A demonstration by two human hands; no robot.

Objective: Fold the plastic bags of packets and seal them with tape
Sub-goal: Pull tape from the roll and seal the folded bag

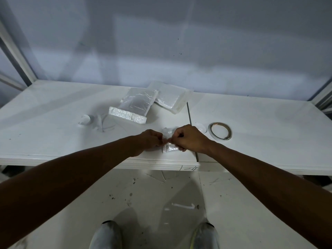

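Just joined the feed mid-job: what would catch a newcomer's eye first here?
The left hand and right hand meet at the near edge of the white table, pinching a small plastic bag between them. A tape roll lies just right of them, and more bags are piled farther back, centre.

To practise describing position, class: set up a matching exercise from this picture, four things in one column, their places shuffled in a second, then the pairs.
Things
1 tape roll
2 small bag
3 bag pile
4 shoes

Places
A on the floor
B between left hand and right hand
C far middle of the table
D on the table, right of the hands

Pairs: 1-D, 2-B, 3-C, 4-A
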